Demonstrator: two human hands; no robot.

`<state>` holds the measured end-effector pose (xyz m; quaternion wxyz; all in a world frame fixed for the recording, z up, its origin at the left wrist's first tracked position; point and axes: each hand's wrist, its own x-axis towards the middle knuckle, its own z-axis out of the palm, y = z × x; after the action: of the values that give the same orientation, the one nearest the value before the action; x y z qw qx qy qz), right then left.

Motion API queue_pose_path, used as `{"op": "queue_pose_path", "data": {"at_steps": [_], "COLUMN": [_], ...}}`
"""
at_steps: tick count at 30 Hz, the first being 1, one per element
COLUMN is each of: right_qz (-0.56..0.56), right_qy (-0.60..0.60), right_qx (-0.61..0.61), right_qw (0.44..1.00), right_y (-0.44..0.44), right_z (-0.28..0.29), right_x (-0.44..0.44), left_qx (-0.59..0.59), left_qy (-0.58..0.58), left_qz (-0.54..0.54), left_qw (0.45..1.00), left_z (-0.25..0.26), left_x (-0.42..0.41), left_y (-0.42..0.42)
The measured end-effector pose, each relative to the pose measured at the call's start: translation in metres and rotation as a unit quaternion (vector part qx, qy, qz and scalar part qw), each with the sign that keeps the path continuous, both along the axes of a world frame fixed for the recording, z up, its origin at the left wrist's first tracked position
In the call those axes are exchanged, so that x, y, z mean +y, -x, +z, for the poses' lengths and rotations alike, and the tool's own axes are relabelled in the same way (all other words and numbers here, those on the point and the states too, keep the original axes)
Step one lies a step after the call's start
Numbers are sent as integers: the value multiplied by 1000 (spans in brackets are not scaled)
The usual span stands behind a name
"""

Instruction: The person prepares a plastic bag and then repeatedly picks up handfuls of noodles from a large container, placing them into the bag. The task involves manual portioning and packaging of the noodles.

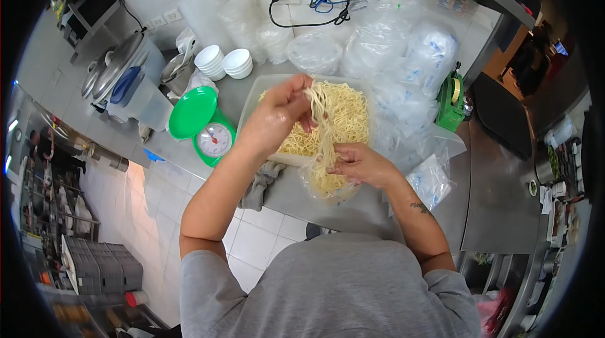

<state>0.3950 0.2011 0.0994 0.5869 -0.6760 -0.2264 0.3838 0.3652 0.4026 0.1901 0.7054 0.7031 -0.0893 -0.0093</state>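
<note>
A wide clear plastic tub (255, 97) full of yellow noodles (347, 106) stands on the steel counter. My left hand (288, 111), raised over the tub, pinches a hanging bunch of noodles (321, 111). The strands run down to my right hand (359, 164), whose fingers touch them at the mouth of a clear plastic bag (309, 182). This bag holds noodles and lies at the tub's near edge. Left of the tub is a green dial scale (214, 139) with a green round pan (193, 112).
Stacked white bowls (210, 61) and a lidded plastic container (142, 101) stand at the back left. Packs of clear plastic bags (401, 68) crowd the right, beside a green tape dispenser (451, 99). A grey cloth (260, 187) lies at the front edge.
</note>
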Motion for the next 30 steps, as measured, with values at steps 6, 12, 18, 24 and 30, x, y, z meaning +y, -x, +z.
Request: {"op": "queue_pose_path", "data": {"at_steps": [6, 12, 18, 24, 30], "right_qz": [39, 54, 76, 76, 93], "right_qy": [54, 45, 52, 79, 72], "right_qx": [-91, -179, -252, -313, -338], "right_qw": [994, 981, 963, 943, 934], "right_y": [-15, -18, -18, -10, -11], "right_z": [-26, -39, -47, -45, -41], "right_x": [3, -8, -11, -17, -21], "left_qx": [-28, -102, -186, -243, -264], "left_qy": [106, 183, 243, 314, 301], "left_qz": [33, 82, 76, 117, 86], "left_qw": [993, 974, 949, 910, 912], "left_z": [32, 69, 126, 185, 222], "left_x": [7, 24, 88, 74, 117], "left_y": [-14, -34, -90, -92, -111]}}
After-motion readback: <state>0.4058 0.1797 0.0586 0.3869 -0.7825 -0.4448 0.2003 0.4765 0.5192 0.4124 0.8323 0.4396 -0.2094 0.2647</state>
